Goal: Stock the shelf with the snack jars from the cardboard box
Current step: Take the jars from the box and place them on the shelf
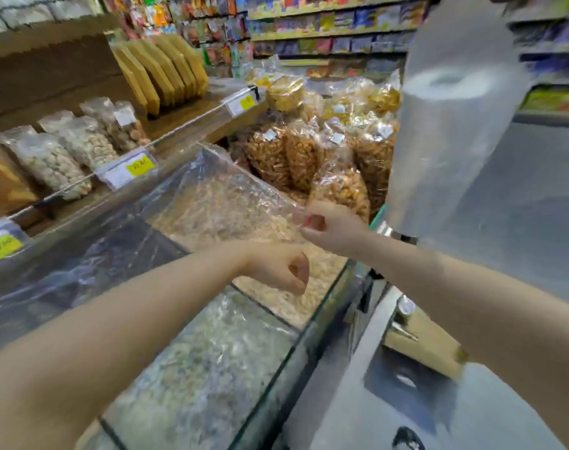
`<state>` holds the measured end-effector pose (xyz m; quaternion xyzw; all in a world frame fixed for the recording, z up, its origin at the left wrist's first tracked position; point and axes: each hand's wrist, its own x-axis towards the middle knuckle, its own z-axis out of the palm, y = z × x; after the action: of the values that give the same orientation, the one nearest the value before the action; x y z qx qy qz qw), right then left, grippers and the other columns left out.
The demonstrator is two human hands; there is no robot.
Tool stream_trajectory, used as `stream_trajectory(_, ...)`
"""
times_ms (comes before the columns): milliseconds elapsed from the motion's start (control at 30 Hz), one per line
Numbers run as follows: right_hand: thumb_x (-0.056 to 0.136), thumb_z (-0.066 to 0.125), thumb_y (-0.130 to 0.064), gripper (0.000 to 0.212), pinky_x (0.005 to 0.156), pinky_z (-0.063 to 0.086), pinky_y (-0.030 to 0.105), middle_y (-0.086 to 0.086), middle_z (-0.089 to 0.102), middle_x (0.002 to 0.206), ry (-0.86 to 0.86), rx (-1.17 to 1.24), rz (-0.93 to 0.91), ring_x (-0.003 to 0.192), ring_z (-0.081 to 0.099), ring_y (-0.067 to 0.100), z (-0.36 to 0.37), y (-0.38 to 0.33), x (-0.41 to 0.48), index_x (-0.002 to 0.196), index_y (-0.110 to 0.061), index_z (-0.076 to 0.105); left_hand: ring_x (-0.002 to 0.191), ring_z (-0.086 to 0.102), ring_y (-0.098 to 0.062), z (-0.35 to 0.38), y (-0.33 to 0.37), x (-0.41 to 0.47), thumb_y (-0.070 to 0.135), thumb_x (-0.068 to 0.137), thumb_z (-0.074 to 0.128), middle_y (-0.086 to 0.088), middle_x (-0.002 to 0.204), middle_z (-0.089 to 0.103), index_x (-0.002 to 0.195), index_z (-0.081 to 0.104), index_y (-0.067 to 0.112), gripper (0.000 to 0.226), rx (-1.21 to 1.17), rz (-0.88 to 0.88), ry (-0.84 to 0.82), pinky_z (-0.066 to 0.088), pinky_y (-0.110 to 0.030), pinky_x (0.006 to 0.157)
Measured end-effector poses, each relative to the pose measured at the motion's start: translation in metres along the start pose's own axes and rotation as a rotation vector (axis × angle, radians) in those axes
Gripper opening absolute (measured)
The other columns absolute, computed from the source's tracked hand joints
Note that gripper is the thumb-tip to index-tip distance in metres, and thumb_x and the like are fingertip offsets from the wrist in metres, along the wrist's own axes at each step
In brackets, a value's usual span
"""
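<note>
Both my arms reach forward over glass-topped bins of loose snacks (211, 352). My right hand (328, 228) pinches the corner of a clear plastic sheet (218, 190) that is lifted over the bin of pale nuts (296, 297). My left hand (283, 267) is closed into a loose fist just below and left of it; whether it grips the plastic I cannot tell. No snack jars show in this view. A piece of brown cardboard (429, 345) lies low at the right, beside the counter.
A wooden shelf (179, 131) at left carries bagged nuts (49, 160) and yellow price tags (142, 165). Bags of fried snacks (296, 154) pile up ahead. A roll of clear plastic bags (449, 151) hangs at the upper right. Stocked shelves fill the background.
</note>
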<state>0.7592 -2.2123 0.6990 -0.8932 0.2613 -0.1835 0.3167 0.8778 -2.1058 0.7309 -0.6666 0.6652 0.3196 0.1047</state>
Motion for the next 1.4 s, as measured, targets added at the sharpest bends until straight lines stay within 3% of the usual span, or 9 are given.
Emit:
stream_trajectory(200, 0.085, 0.062, -0.031, 0.011, 0.063, 0.045, 0.036, -0.008, 0.052, 0.067, 0.137, 0.029, 0.153, 0.065, 0.050, 0.015, -0.053, 0.063, -0.103, 0.081, -0.022, 0.057, 0.076, 0.051, -0.020, 0.056, 0.107, 0.051, 0.029, 0.088, 0.057, -0.007, 0.088, 0.060, 0.095, 0.060, 0.011, 0.020, 0.114, 0.059, -0.308, 0.040, -0.025, 0.060)
stream_trajectory(267, 0.085, 0.062, -0.029, 0.012, 0.065, 0.046, 0.035, -0.003, 0.057, 0.073, 0.131, 0.011, 0.240, 0.070, 0.054, 0.018, -0.072, 0.092, -0.138, 0.087, -0.018, 0.059, 0.073, 0.055, -0.017, 0.076, 0.136, 0.082, 0.030, 0.089, 0.058, -0.002, 0.083, 0.062, 0.095, 0.062, 0.012, 0.020, 0.118, 0.039, -0.400, 0.044, -0.024, 0.062)
stream_trajectory(367, 0.085, 0.062, -0.032, 0.009, 0.063, 0.045, 0.030, -0.003, 0.057, 0.078, 0.080, 0.073, 0.402, 0.073, 0.055, 0.016, -0.100, 0.147, -0.190, 0.086, -0.025, 0.057, 0.075, 0.058, -0.015, 0.106, 0.179, 0.137, 0.030, 0.086, 0.062, 0.000, 0.086, 0.063, 0.107, 0.060, 0.012, 0.028, 0.108, 0.026, -0.404, 0.047, -0.029, 0.070)
stream_trajectory(467, 0.085, 0.064, -0.029, 0.010, 0.067, 0.047, 0.024, -0.004, 0.059, 0.085, -0.075, 0.188, 0.551, 0.079, 0.057, 0.012, -0.132, 0.205, -0.241, 0.093, -0.022, 0.062, 0.101, 0.057, -0.021, 0.131, 0.222, 0.187, 0.034, 0.084, 0.064, -0.001, 0.112, 0.060, 0.114, 0.057, 0.018, 0.035, 0.167, 0.027, -0.342, 0.048, -0.033, 0.084)
stream_trajectory(633, 0.083, 0.067, -0.021, 0.010, 0.078, 0.051, 0.032, 0.005, 0.064, 0.093, -0.065, 0.249, 0.723, 0.083, 0.058, 0.017, -0.179, 0.300, -0.308, 0.092, -0.017, 0.065, 0.098, 0.049, -0.019, 0.173, 0.275, 0.257, 0.031, 0.086, 0.064, -0.006, 0.127, 0.054, 0.124, 0.052, 0.015, 0.043, 0.342, 0.010, -0.386, 0.039, -0.029, 0.079)
stream_trajectory(700, 0.084, 0.066, -0.019, 0.016, 0.071, 0.049, 0.028, 0.006, 0.063, 0.091, -0.086, 0.254, 0.778, 0.079, 0.057, 0.017, -0.192, 0.336, -0.320, 0.097, -0.010, 0.066, 0.107, 0.052, -0.022, 0.187, 0.291, 0.279, 0.029, 0.088, 0.061, -0.006, 0.130, 0.054, 0.127, 0.052, 0.014, 0.043, 0.315, 0.020, -0.372, 0.040, -0.029, 0.084)
stream_trajectory(967, 0.085, 0.063, -0.020, 0.016, 0.073, 0.046, 0.030, 0.004, 0.059, 0.084, -0.237, 0.140, 0.792, 0.077, 0.055, 0.018, -0.201, 0.481, -0.251, 0.092, -0.005, 0.063, 0.116, 0.052, -0.026, 0.199, 0.271, 0.411, 0.032, 0.093, 0.051, -0.009, 0.130, 0.055, 0.129, 0.052, 0.012, 0.041, 0.194, -0.069, -0.361, 0.042, -0.032, 0.092)
stream_trajectory(1133, 0.083, 0.061, -0.020, 0.004, 0.074, 0.046, 0.031, 0.000, 0.059, 0.083, -0.322, 0.023, 0.711, 0.081, 0.054, 0.019, -0.175, 0.580, -0.171, 0.085, -0.017, 0.060, 0.115, 0.052, -0.029, 0.189, 0.255, 0.519, 0.031, 0.092, 0.048, -0.011, 0.127, 0.055, 0.124, 0.053, 0.012, 0.038, 0.087, -0.105, -0.342, 0.041, -0.033, 0.087)
stream_trajectory(1400, 0.092, 0.052, -0.026, 0.030, 0.074, 0.037, 0.027, 0.001, 0.056, 0.103, -0.448, 0.036, 0.760, 0.091, 0.051, 0.019, -0.099, 0.744, -0.098, 0.121, -0.016, 0.052, 0.107, 0.055, -0.025, 0.197, 0.201, 0.680, 0.035, 0.091, 0.048, -0.004, 0.121, 0.055, 0.120, 0.054, 0.021, 0.033, -0.084, -0.226, -0.299, 0.047, -0.038, 0.090)
